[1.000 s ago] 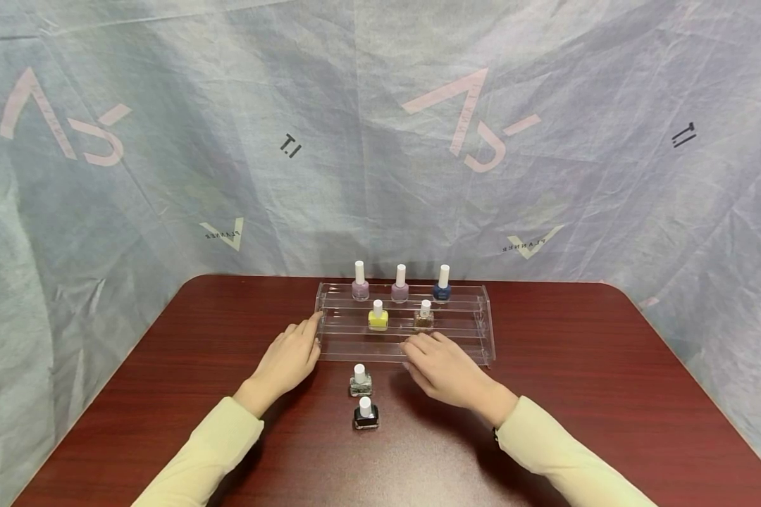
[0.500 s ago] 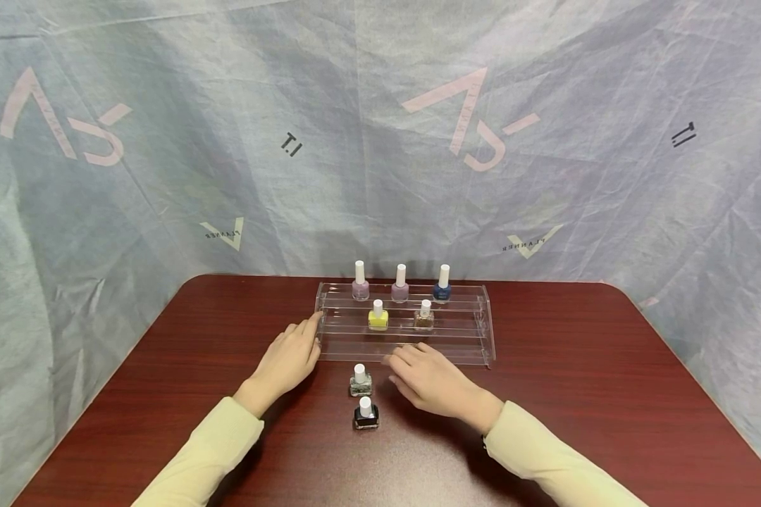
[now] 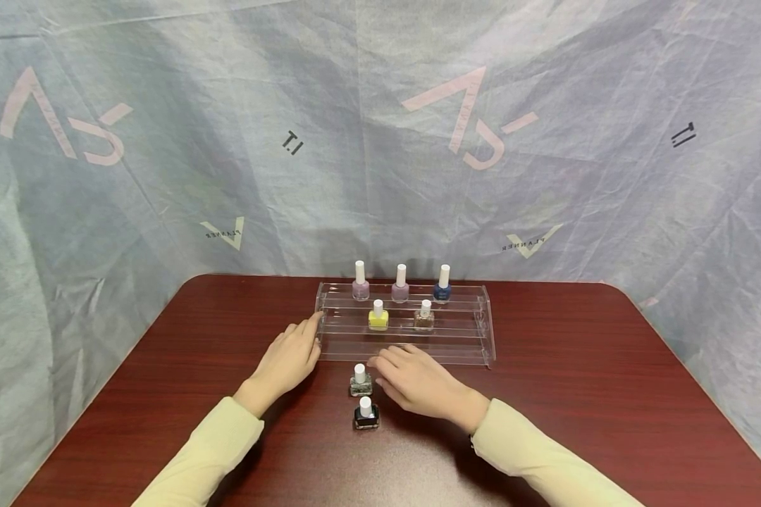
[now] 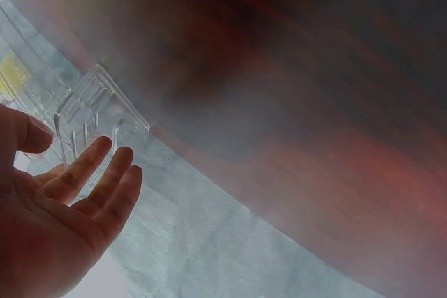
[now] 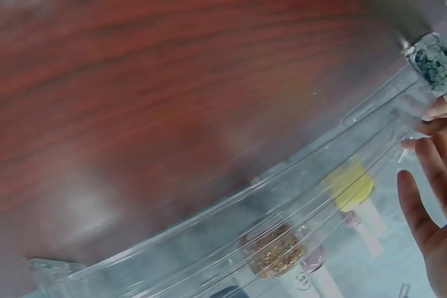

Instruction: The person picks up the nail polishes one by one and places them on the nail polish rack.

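Note:
My left hand (image 3: 285, 359) rests its relaxed fingers against the left end of a clear acrylic tiered rack (image 3: 345, 348); the left wrist view shows those fingers (image 4: 112, 179) spread beside the rack's end panel. Just in front of the rack, my right hand (image 3: 421, 384) hovers with loosely bent fingers, close to the right of a glitter nail polish bottle (image 3: 361, 384). It holds nothing visible. Nearer to me stands a black nail polish bottle (image 3: 366, 417). Both bottles are upright with white caps. The right wrist view catches the glitter bottle (image 5: 431, 64) near the right fingertips.
On the rack's top tier stand two lilac bottles (image 3: 360, 290) and a blue bottle (image 3: 442, 292). The middle tier carries a yellow bottle (image 3: 378, 320) and a brown glitter bottle (image 3: 423, 321). A grey printed cloth (image 3: 380, 141) hangs behind the dark red table (image 3: 577, 366).
My right hand has moved left and slightly toward me, from the rack's front right toward the glitter nail polish bottle. My left hand has stayed at the rack's left end.

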Demonstrator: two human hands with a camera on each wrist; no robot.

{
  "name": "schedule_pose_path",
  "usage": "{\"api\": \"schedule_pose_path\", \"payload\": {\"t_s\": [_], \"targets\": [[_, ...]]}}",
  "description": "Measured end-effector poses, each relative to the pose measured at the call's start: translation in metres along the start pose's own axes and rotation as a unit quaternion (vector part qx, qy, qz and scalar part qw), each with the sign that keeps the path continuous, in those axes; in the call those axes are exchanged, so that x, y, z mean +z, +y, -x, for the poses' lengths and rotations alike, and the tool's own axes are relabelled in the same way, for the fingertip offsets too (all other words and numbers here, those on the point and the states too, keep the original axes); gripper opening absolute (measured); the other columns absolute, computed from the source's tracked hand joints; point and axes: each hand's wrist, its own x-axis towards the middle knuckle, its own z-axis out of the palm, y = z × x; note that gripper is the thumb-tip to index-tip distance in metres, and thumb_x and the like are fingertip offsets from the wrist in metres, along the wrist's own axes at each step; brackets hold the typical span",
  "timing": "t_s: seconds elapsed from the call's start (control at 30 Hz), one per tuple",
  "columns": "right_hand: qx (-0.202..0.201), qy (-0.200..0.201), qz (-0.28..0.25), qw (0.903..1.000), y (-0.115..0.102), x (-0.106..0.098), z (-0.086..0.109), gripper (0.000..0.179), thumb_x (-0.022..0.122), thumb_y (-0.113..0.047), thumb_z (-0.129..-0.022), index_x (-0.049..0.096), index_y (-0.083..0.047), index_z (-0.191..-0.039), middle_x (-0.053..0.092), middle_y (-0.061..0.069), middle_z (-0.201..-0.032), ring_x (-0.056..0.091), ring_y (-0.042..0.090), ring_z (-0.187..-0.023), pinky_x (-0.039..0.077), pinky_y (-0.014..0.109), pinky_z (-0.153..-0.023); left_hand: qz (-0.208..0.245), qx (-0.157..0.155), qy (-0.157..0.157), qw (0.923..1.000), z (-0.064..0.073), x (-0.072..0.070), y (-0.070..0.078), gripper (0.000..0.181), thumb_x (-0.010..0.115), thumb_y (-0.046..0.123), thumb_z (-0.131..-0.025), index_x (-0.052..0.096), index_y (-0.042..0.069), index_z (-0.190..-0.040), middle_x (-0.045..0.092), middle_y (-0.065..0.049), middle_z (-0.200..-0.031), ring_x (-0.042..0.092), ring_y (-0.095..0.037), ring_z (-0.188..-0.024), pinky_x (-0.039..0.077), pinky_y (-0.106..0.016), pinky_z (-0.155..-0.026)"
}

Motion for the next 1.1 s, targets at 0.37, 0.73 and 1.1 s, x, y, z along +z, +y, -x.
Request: {"api": "schedule_pose_path", "payload": {"t_s": [0.37, 0.73, 1.1], "targets": [[-0.009, 0.008, -0.001, 0.9999, -0.003, 0.001, -0.013, 0.028, 0.059, -0.021, -0.085, 0.055, -0.014, -0.111, 0.058, -0.006, -0.1, 0.056, 0.01, -0.09, 0.044, 0.026, -0.074, -0.001, 0.001, 0.002, 1.0, -0.001, 0.003, -0.001, 0.05, 0.049, 0.016, -0.089, 0.037, 0.002, -0.136, 0.06, -0.013, -0.115, 0.057, -0.03, -0.099, 0.047, -0.043, -0.079], [-0.02, -0.003, 0.013, 0.9997, -0.005, 0.005, -0.022, 0.026, 0.056, -0.022, -0.087, 0.057, -0.016, -0.112, 0.058, -0.007, -0.098, 0.057, 0.01, -0.09, 0.047, 0.027, -0.077, -0.002, -0.004, -0.004, 1.0, -0.001, 0.002, -0.001, 0.05, 0.049, 0.017, -0.09, 0.037, 0.003, -0.137, 0.06, -0.012, -0.114, 0.057, -0.03, -0.099, 0.047, -0.043, -0.08], [-0.03, -0.024, 0.033, 0.9987, -0.009, 0.006, -0.026, 0.022, 0.055, -0.022, -0.089, 0.057, -0.019, -0.11, 0.059, -0.008, -0.097, 0.058, 0.01, -0.091, 0.046, 0.026, -0.084, 0.003, -0.01, -0.013, 0.9999, -0.001, 0.0, -0.002, 0.051, 0.049, 0.018, -0.091, 0.035, 0.004, -0.138, 0.059, -0.013, -0.118, 0.056, -0.029, -0.101, 0.047, -0.042, -0.081]]}}
